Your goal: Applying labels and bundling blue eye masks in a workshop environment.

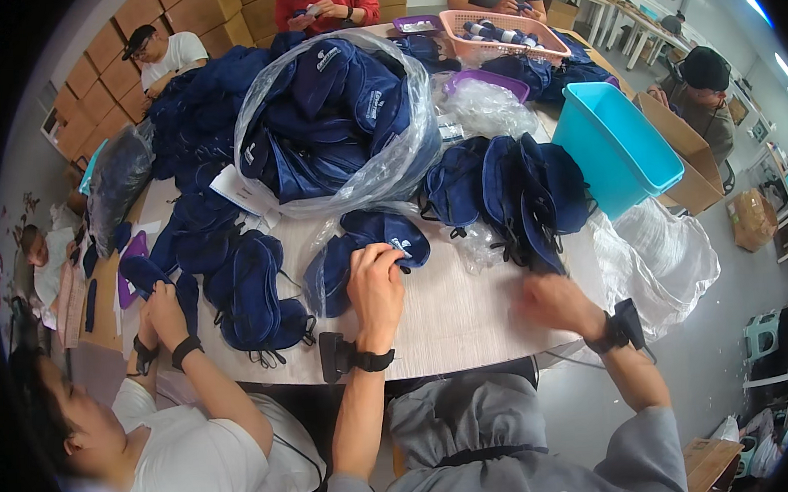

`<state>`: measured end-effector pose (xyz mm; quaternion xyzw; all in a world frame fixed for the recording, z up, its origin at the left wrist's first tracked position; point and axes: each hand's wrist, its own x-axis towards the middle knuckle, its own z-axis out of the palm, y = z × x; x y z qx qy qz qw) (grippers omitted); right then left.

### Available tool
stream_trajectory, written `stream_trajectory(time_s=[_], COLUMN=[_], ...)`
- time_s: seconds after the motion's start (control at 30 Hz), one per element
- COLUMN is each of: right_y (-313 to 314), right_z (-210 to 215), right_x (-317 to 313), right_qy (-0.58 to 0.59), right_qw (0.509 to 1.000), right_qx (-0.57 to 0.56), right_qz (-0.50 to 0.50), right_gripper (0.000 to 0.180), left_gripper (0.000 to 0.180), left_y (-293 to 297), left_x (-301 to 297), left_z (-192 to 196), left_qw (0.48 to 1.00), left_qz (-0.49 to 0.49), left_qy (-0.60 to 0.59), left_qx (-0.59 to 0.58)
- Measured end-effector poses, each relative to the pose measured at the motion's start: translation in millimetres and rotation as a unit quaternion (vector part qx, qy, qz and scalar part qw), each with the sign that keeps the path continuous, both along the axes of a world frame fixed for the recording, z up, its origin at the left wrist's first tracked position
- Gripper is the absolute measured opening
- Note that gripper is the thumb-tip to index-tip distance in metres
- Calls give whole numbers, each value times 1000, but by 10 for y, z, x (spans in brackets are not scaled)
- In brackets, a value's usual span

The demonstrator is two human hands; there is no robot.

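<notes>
My left hand (376, 282) has its fingers bent together at the edge of a slipper-shaped navy fabric piece (371, 225) with a small white print. That piece lies partly on a clear plastic bag (317, 272) in front of me. My right hand (548, 302) is smeared by motion, so its fingers do not show clearly. It is at the near end of an overlapping row of similar navy pieces (511, 191) with black cord loops. Another pile of these pieces (254, 293) lies left of my left hand.
A large clear bag full of navy pieces (423, 111) stands mid-table. A turquoise bin (620, 145), a cardboard box (688, 155) and white woven sacking (658, 259) are to the right. A pink basket (499, 36) is farther back. A co-worker at left holds a navy piece (144, 272); others sit around the table.
</notes>
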<state>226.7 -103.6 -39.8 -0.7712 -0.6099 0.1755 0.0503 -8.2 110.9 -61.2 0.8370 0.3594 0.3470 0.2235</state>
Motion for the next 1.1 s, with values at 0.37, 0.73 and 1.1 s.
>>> stream_trajectory(time_s=[0.37,0.73,1.1], right_y=[-296,-272,-142], right_z=[571,732,1077], right_x=[-336,-507,-787], right_qy=[260,432,316], right_qw=[954,876,914], right_qx=[146,191,253], right_qz=[-31,-94,35], right_gripper=[20,13,19], left_gripper=[27,51,42], left_y=[-571,-1001,-1227], left_x=[-573,-260,-217], left_z=[825,650,852], left_qw=[882,824,870], left_qz=[33,-86,-249], left_qy=[-437,-399,-222], left_qx=[-174,-392,-362])
